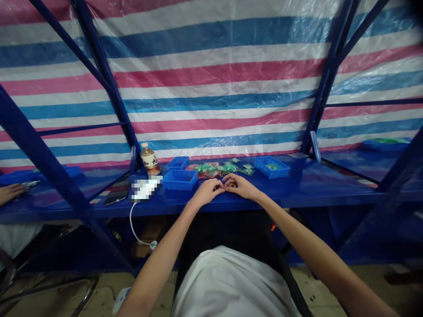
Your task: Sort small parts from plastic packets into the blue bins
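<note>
My left hand (209, 191) and my right hand (240, 186) meet at the front of the blue table, fingertips curled in toward each other. Both are closed in a pinch, and whatever lies between the fingers is too small or hidden to name. Just beyond them spreads a heap of small green and clear plastic packets (211, 168), with some reddish ones among them. Small dark and brass-coloured bits (224, 173) lie at the near side of the heap, close to my fingers.
Blue trays (180, 187) (177, 159) stand left of the heap; another tray (271, 175) holding a packet stands right. A bottle (150, 159), a phone (116, 196) and a blurred device with a white cable (132, 222) are left. Blue posts (99, 66) frame the table; another person's hand (12, 192) shows far left.
</note>
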{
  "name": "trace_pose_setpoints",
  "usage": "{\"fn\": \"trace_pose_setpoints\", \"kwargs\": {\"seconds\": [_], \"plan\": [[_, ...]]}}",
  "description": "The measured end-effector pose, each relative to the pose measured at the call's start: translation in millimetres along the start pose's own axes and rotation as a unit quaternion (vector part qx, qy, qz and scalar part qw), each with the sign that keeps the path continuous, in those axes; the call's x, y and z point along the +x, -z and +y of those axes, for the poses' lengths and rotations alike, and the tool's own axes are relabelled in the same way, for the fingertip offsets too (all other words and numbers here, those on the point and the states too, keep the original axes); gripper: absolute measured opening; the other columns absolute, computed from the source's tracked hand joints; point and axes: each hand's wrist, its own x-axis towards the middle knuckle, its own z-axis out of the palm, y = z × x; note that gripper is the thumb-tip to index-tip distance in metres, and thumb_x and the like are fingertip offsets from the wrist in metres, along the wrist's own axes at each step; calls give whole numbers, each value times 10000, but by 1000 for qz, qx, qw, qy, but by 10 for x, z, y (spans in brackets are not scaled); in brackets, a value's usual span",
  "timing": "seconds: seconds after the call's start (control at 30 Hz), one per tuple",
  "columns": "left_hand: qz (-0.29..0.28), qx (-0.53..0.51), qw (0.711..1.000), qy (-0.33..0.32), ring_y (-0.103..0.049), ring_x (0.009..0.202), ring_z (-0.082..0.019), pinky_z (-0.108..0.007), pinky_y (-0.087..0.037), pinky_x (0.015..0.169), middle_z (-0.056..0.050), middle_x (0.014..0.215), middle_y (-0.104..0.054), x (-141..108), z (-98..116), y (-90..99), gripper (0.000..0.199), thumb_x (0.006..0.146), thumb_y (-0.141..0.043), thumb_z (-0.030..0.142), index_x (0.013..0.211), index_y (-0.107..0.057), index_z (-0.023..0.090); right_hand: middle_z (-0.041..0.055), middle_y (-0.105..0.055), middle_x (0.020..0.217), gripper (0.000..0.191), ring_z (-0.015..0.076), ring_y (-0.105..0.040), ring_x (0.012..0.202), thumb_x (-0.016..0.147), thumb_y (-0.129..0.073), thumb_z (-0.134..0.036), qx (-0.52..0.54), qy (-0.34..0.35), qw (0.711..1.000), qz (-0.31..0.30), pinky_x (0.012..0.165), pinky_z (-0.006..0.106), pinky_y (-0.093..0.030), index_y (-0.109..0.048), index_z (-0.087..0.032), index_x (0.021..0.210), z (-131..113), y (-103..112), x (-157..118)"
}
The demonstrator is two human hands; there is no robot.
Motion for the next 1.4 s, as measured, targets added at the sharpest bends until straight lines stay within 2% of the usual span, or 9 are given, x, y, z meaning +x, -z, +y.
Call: {"fn": "trace_pose_setpoints", "kwargs": {"seconds": [0.2, 0.33, 0.43, 0.57, 0.7, 0.9, 1.1, 1.2, 1.4], "plan": [[17, -5, 999, 37, -605, 765, -160, -257, -443, 706, -14, 858, -675, -9, -4, -28, 146, 887, -573, 315, 881, -661, 198, 37, -664, 852, 308, 165, -617, 794, 808, -640, -335, -21, -19, 999, 15, 710, 277, -465, -615, -164, 1064, -5, -4, -1], [126, 66, 988, 55, -591, 848, -187, -295, -445, 783, -29, 895, -671, 10, -10, 28, 208, 932, -500, 349, 900, -654, 213, 33, -656, 830, 283, 167, -616, 789, 822, -628, -352, -12, -27, 999, 38, 731, 289, -480, -633, -169, 1038, 13, 0, 1], [234, 148, 957, 87, -558, 982, -229, -346, -418, 898, -58, 968, -669, 9, -59, 194, 234, 944, -465, 347, 923, -656, 214, 36, -664, 830, 261, 168, -621, 784, 828, -620, -339, -19, -32, 998, 52, 737, 291, -479, -640, -168, 1026, 8, 3, -1], [295, 263, 896, 199, -522, 995, -297, -416, -396, 900, -102, 963, -662, -43, -197, 464, 274, 918, -467, 373, 921, -677, 196, 51, -687, 861, 239, 174, -638, 801, 850, -584, -307, -32, -40, 997, 56, 750, 295, -481, -641, -167, 1035, -39, 8, -13], [273, 327, 847, 318, -503, 1025, -351, -451, -376, 880, -144, 981, -665, -91, -333, 587, 315, 863, -475, 385, 887, -708, 175, 52, -699, 871, 230, 177, -645, 801, 857, -569, -304, -44, -42, 997, 54, 749, 294, -484, -647, -170, 1027, -68, 16, -25], [169, 252, 857, 418, -561, 994, -375, -469, -352, 885, -140, 883, -710, -75, -452, 614, 358, 787, -504, 476, 849, -749, 222, 43, -701, 874, 218, 182, -643, 801, 863, -564, -323, -64, -30, 996, 50, 739, 290, -475, -662, -182, 997, -43, 20, -25], [148, 236, 862, 423, -578, 992, -385, -494, -337, 887, -143, 881, -715, -88, -465, 624, 380, 812, -468, 487, 799, -744, 225, 33, -699, 869, 217, 169, -630, 787, 879, -542, -321, -87, -18, 995, 43, 726, 276, -458, -669, -185, 990, -60, 22, -43], [172, 263, 859, 403, -570, 974, -384, -496, -342, 875, -158, 840, -701, -103, -430, 602, 417, 853, -435, 479, 786, -733, 194, 31, -693, 861, 226, 163, -607, 745, 894, -524, -342, -131, -14, 990, 55, 695, 273, -445, -674, -190, 967, -54, 27, -35], [293, 347, 876, 164, -521, 1005, -316, -438, -368, 858, -147, 955, -659, -106, -198, 445, 354, 942, -386, 347, 909, -683, 158, 106, -653, 963, 240, 230, -576, 928, 916, -480, -307, -317, -13, 929, 190, 873, 365, -422, -670, -164, 948, 81, 51, 111]]}}
